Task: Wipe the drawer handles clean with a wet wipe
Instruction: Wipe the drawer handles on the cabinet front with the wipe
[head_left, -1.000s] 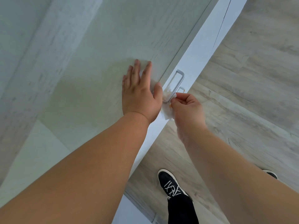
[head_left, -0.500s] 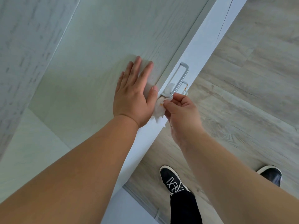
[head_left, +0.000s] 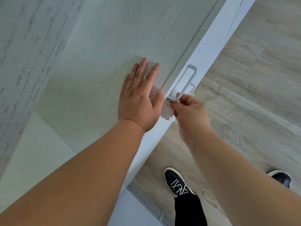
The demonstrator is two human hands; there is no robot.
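A silver bar handle (head_left: 189, 79) sticks out from the white drawer front (head_left: 210, 46), seen from above. A second handle (head_left: 192, 88) shows just below it, with an orange mark on it. My right hand (head_left: 189, 111) pinches a crumpled white wet wipe (head_left: 167, 110) against the near end of the upper handle. Flat on the pale wood cabinet top (head_left: 105, 46) lies my left hand (head_left: 140, 97), fingers straight, thumb at the edge beside the handle.
A grey wall (head_left: 24, 46) rises at the left. Wood-look floor (head_left: 252, 95) lies to the right of the cabinet. My black shoes (head_left: 177, 183) stand on it close to the cabinet base.
My right hand has shifted the wipe slightly along the near end of the handle. The view has drifted; my left hand stays flat on the top.
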